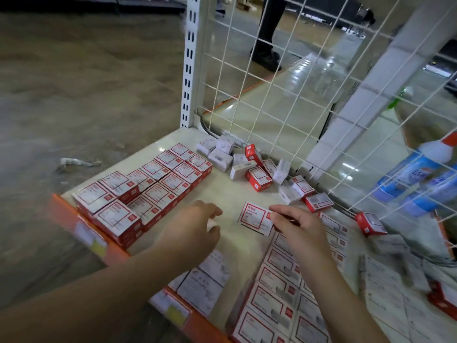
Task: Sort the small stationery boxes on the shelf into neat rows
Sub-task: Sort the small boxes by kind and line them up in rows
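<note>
Dim, flat indoor light. Overhead lamps glare off the glossy floor behind the mesh. Wide-angle bending curves the post and frame edges. Arms, near boxes and bottles are motion-blurred; shelf shadows are soft.

On the shelf, a block of boxes in two rows sits at the left, running from the front edge back toward the upright post at the rear left corner. A loose heap of boxes lies along the wire mesh at the back; a second block of rows fills the front right. One single box lies between the blocks, right hand touching it, left hand just left of it; bottles stand behind the mesh, far right.
</note>
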Demonstrator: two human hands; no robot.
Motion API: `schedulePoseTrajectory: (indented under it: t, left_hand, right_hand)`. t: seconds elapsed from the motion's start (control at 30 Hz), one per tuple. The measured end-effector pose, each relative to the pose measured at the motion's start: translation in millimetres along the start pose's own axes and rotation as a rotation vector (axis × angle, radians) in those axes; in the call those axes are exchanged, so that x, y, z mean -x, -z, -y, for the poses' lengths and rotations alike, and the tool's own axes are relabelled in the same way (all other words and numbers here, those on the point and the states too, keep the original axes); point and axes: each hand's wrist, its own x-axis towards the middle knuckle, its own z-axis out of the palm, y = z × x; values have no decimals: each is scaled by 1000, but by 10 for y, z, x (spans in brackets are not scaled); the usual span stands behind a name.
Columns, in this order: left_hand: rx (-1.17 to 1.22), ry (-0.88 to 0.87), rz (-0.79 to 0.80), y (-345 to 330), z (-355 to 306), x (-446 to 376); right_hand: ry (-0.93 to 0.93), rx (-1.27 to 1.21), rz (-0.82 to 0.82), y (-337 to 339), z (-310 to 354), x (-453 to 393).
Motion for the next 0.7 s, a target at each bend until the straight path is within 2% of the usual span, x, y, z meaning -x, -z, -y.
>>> schedulePoseTrajectory:
  t: [0.13, 0.33, 0.53, 0.7]
  left_hand:
    - [-164, -27, -90, 228, 183, 56]
    - [-325, -6, -229, 551, 473, 159]
    - [-403, 93, -230, 755, 727, 267]
    - [-439, 93, -169, 791, 887, 270]
  right_hand:
    - [-31, -74, 47, -274, 66, -32]
    - [20, -111, 89, -739, 238, -52]
    - [75, -50, 169, -1162, 329, -48]
    - [76, -5, 183, -1462, 354, -43]
